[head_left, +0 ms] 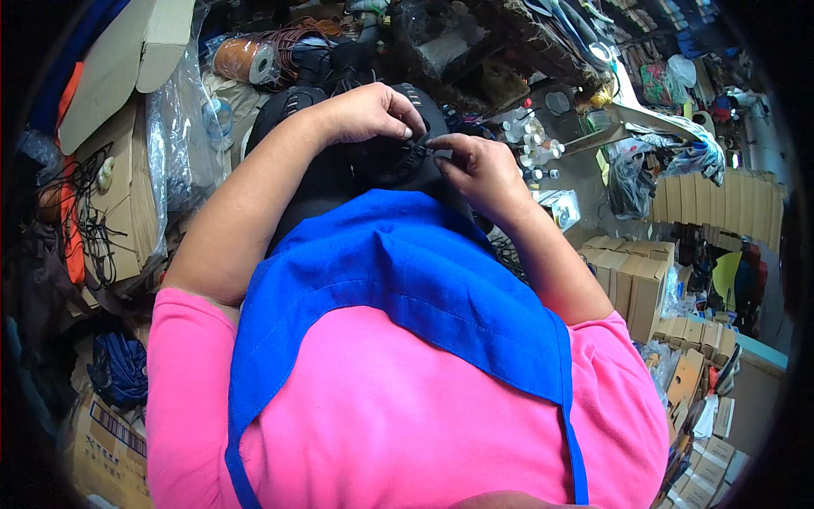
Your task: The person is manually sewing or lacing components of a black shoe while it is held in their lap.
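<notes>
A black leather piece with laced edges, which looks like a baseball glove (394, 165), lies in my lap beyond the blue apron (398, 263). My left hand (377, 112) reaches over it from the left, fingers curled down and thumb pressed against its edge. From the right comes my right hand (485, 170), its index finger and thumb bent together at a dark lace (416, 151) on the same edge. The fingertips of both hands are close to each other. Dark shadow hides the inside of the piece and the lace's ends.
An orange spool (242, 59) stands at the upper left beside brown cords. Black laces (89, 212) hang by flattened cardboard (119, 195) on the left. Several small bottles (534, 140) stand beyond my right hand. Cardboard boxes (632, 280) are stacked at the right.
</notes>
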Motion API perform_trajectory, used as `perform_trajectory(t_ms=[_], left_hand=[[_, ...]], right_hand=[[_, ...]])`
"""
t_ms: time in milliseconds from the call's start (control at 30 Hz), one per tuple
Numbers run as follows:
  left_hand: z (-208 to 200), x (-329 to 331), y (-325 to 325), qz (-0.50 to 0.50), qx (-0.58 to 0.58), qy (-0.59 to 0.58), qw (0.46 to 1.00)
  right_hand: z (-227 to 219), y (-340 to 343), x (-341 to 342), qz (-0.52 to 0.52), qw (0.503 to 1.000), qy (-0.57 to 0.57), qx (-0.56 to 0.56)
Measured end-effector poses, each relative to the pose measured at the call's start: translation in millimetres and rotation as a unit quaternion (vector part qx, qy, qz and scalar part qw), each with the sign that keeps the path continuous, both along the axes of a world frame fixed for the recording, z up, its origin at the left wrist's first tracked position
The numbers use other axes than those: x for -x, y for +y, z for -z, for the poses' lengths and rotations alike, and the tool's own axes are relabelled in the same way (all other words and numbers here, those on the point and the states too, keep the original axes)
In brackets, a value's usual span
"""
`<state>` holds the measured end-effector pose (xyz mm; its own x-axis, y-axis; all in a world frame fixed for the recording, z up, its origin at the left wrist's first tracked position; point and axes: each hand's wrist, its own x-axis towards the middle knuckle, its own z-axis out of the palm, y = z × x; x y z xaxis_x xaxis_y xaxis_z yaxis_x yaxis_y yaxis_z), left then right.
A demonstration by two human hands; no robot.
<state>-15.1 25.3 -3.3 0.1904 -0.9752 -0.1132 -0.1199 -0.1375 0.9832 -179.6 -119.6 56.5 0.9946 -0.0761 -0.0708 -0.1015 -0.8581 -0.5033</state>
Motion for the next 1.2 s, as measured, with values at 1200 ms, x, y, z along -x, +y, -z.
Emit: perform_trajectory(t_ms=[1200], left_hand=[[11,-1,-12,0.014,0.011,-0.16,0.987]], right_hand=[[42,-66,-29,-0.06,0.912,0.212,-0.346]])
